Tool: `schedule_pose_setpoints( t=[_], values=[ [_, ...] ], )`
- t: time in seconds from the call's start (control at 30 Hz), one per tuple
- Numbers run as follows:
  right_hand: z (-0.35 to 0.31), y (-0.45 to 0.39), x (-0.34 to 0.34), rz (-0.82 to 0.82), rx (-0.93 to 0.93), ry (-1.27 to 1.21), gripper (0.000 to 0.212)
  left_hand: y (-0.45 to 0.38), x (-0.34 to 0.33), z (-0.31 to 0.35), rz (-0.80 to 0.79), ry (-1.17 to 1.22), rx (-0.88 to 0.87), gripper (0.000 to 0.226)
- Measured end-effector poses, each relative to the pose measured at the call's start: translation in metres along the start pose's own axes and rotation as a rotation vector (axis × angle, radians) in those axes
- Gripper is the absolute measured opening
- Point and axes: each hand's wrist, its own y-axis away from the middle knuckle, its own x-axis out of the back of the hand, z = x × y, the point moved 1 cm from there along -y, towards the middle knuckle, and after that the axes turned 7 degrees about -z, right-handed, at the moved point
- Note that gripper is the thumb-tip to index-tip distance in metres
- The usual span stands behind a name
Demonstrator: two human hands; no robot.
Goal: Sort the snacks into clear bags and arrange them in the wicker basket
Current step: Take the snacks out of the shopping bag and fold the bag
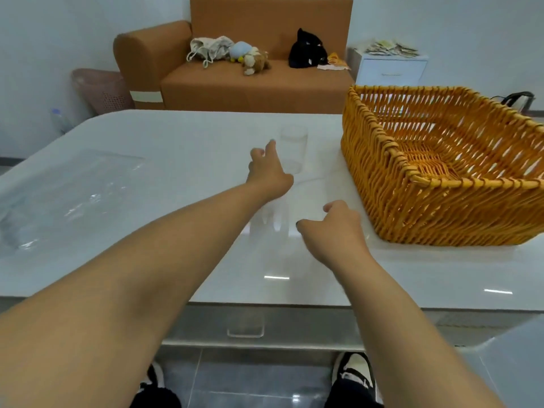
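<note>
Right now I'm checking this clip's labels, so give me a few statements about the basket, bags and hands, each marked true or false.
1. The basket holds bagged snacks. False: nothing shows inside it.
2. The basket stands on the table, to the right of both hands. True.
3. The left hand reaches farther across the table than the right hand. True.
4. Clear bags lie on the sofa. False: they lie on the table's left side.
5. Soft toys sit on the sofa. True.

white table (182, 136): wicker basket (441, 172) right, clear bags (70, 195) left, clear bag (294, 148) centre
</note>
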Motion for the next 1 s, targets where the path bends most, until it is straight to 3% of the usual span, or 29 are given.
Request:
schedule_pose_setpoints(
  t=[0.23,0.43,0.63,0.8,0.9,1.0],
  values=[
    [-0.012,-0.008,-0.001,-0.09,0.015,-0.059,0.051,-0.087,-0.013,0.025,0.023,-0.167,-0.047,0.085],
    [-0.011,-0.01,0.005,-0.083,0.02,0.017,0.048,-0.08,-0.02,0.012,0.029,0.002,-0.154,0.076],
    [-0.006,-0.002,0.011,-0.041,0.079,0.086,0.044,0.013,0.013,-0.01,0.021,0.237,-0.179,0.076],
    [-0.015,0.027,-0.019,-0.164,0.376,0.039,0.071,0.12,0.059,-0.045,-0.015,0.477,-0.098,0.07],
    [-0.018,0.048,-0.047,-0.155,0.596,0.069,0.063,0.177,0.085,-0.068,-0.01,0.839,0.05,0.073],
    [-0.017,0.068,-0.067,-0.153,0.681,0.059,0.055,0.227,0.106,-0.081,0.008,1.127,0.158,0.067]
  ],
)
